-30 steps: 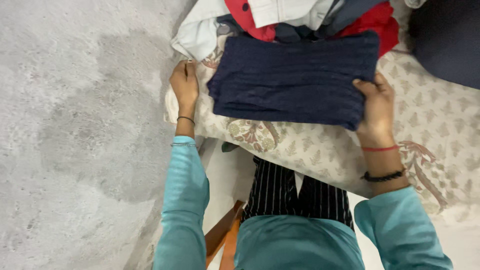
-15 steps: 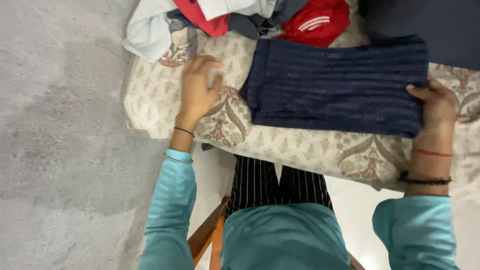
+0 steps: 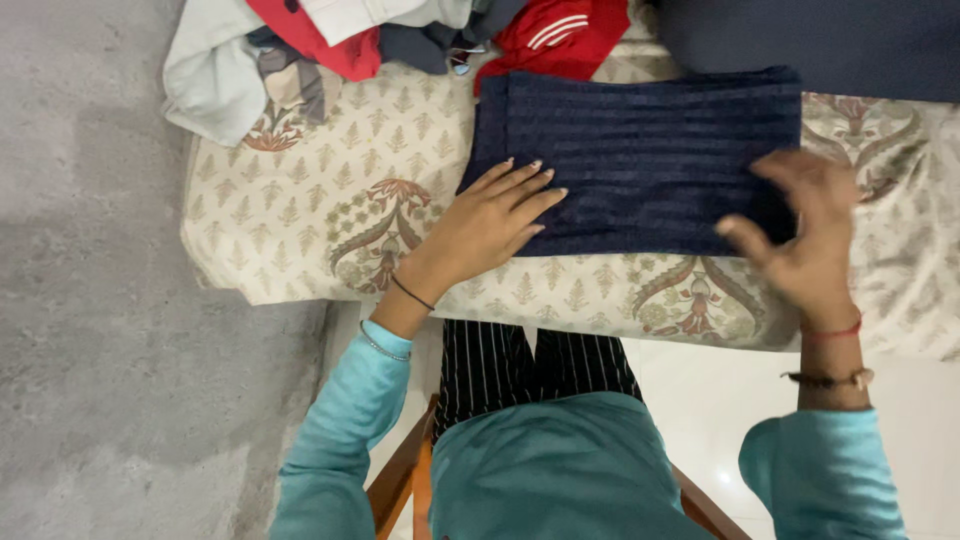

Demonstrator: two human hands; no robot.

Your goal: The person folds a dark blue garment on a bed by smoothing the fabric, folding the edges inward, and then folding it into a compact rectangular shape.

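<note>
Beyond the left hand (image 3: 487,228) and off to its left, a heap of crumpled clothes (image 3: 300,45) in pale blue, white and red lies at the far edge of a cream floral-printed bedsheet (image 3: 330,215). The left hand lies flat, palm down and fingers spread, its fingertips resting on the near left corner of a folded navy ribbed sweater (image 3: 640,160). The sweater lies flat on the bedsheet between the two hands, its long axis running side to side from one hand toward the other, its ribs following that same line and its folded left edge just beyond the left hand's fingers. The right hand (image 3: 800,235) hangs over the sweater's near right corner, fingers loosely curled and parted; it is blurred, so whether it touches the cloth cannot be told. Beyond the right hand lies a dark navy cloth (image 3: 850,45).
</note>
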